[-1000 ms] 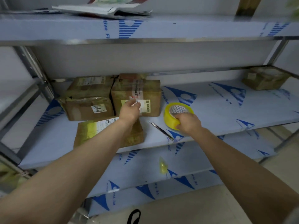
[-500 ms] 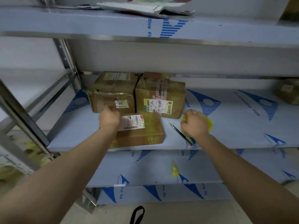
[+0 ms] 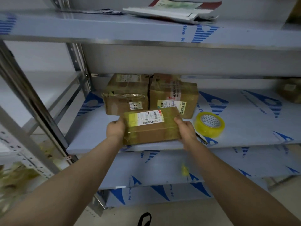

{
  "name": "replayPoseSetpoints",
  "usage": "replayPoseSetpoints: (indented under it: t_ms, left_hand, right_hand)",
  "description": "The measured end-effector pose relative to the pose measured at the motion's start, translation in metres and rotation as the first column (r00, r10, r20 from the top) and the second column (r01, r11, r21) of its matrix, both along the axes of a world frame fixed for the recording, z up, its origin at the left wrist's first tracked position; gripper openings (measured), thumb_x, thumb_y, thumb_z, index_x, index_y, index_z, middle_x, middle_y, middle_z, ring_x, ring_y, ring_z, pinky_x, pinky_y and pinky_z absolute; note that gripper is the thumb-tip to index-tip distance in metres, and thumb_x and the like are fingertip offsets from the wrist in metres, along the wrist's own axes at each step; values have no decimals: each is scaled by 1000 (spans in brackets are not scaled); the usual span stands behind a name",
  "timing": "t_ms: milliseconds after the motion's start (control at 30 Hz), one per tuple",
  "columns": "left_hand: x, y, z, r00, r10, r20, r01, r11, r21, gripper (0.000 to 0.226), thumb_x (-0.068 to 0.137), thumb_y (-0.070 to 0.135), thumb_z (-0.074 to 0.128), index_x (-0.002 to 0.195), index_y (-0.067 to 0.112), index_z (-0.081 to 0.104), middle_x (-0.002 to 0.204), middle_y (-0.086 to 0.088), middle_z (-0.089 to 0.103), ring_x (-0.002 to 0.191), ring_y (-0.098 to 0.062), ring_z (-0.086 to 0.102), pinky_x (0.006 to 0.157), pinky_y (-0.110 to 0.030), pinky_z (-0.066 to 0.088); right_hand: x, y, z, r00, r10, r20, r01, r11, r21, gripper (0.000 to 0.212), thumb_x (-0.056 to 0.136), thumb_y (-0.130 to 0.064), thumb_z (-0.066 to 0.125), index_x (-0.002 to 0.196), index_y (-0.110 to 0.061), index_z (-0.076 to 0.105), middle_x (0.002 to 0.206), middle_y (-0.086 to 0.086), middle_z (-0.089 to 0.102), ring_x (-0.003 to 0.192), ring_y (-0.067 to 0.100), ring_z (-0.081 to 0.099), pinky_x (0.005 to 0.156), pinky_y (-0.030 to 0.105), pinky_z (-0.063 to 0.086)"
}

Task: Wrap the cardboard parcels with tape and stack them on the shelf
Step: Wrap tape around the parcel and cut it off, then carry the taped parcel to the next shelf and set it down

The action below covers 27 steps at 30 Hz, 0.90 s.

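Observation:
A small taped cardboard parcel (image 3: pixel 151 125) with a white label is held between both hands at the front of the middle shelf (image 3: pixel 244 121). My left hand (image 3: pixel 115 128) grips its left end and my right hand (image 3: pixel 185 129) grips its right end. Behind it stand two bigger taped parcels side by side, the left parcel (image 3: pixel 127 93) and the right parcel (image 3: pixel 172 97). A yellow tape roll (image 3: pixel 209 124) lies on the shelf just right of my right hand.
A dark pen-like tool (image 3: pixel 202 138) lies by the shelf's front edge under my right wrist. Another parcel (image 3: pixel 291 90) sits at the far right. The upper shelf (image 3: pixel 97 28) holds flat mail bags (image 3: pixel 175 10). A metal upright (image 3: pixel 78 59) stands at the left.
My right hand let go of the tape roll and moved to the small parcel's right end. Both hands now hold that parcel, which has been raised in front of the two rear parcels.

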<state>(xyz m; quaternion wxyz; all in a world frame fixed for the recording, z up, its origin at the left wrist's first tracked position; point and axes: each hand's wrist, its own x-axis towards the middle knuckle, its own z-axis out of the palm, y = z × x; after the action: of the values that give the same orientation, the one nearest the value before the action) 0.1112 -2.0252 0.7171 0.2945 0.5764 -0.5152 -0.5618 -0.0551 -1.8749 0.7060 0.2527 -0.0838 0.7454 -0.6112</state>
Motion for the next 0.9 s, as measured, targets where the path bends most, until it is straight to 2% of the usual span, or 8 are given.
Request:
replayPoseSetpoints:
  t_ms: [67,133,233,367,500,633,767,900]
  left_hand:
    - [-3,-1,9,997,-12,-82,10,1000,-19,27,90,39,50,74,20,56,88,-5,59,80,-23,55,82,-37,49]
    - [-7,2,14,988,-76,-138,65,995,-82,29,88,44,53,96,18,63,99,-3,61,87,-20,56,86,-34,46]
    - [-14,13,17,968,-222,-118,185,947,-264,75,80,58,62,140,16,44,135,-3,53,122,-23,50,105,-37,39]
    - [-29,40,23,866,-496,-60,425,794,-436,123,49,79,70,148,22,25,143,2,46,128,-16,45,108,-34,37]
    - [-57,72,29,783,-613,107,562,624,-542,102,61,67,70,146,26,31,137,-4,52,122,-23,52,100,-37,45]
    - [-88,122,40,725,-683,91,597,556,-579,86,73,65,64,145,27,34,141,-2,49,125,-22,48,102,-39,42]
    - [-127,184,51,693,-719,-58,591,612,-525,74,87,64,46,147,24,30,145,-2,43,131,-22,42,106,-39,35]
    - [-176,250,57,711,-701,-59,603,651,-462,65,92,46,53,147,17,34,140,-5,50,127,-25,47,106,-38,38]
  right_hand:
    - [4,2,6,996,-56,64,62,994,-88,32,87,-39,61,108,-15,56,112,6,63,102,24,61,91,47,52]
    - [8,8,11,989,-140,53,146,982,-119,21,88,-37,60,96,-18,57,107,7,64,96,23,63,87,42,53]
    - [9,22,17,967,-251,48,255,961,-102,23,89,-37,58,99,-17,57,106,9,64,97,26,62,89,44,52]
    - [7,57,28,899,-422,117,433,896,-94,24,90,-40,55,99,-18,55,112,12,62,100,30,61,88,52,53]
    - [-1,112,36,833,-520,187,542,835,-90,41,85,-49,58,107,-15,55,110,10,61,99,29,62,79,51,57]
    - [-10,171,38,799,-561,219,597,785,-168,38,85,-47,57,109,-17,59,99,6,64,88,20,63,68,37,58]
    - [-33,236,41,740,-636,220,673,705,-226,30,86,-41,58,103,-16,61,99,8,65,89,20,63,66,34,56]
    - [-64,303,47,729,-656,195,684,686,-250,23,85,-40,60,96,-20,60,95,5,66,85,16,63,61,28,52]
